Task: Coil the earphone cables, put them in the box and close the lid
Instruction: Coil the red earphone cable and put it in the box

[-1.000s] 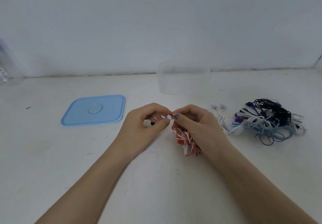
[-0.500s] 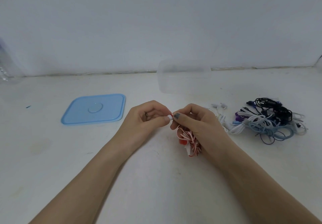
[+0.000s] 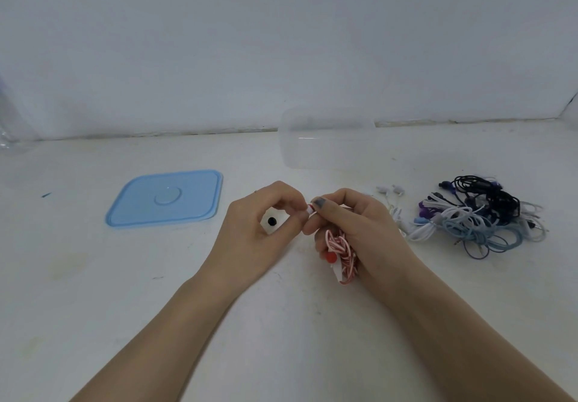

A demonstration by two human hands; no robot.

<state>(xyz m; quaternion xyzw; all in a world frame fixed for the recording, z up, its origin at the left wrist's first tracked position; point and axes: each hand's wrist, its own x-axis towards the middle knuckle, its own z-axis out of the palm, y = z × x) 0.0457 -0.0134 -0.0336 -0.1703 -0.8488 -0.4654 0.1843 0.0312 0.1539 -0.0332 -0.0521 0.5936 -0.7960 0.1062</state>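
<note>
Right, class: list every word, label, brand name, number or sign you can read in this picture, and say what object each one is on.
None: no readable text shows anywhere.
Blue lid: only a raised plain circle, no lettering.
Clear box: no label visible.
Red-and-white earphone cable, held in the right hand and pinched by the left hand: no print legible.
Pile of earphones: any markings too small to read.
</note>
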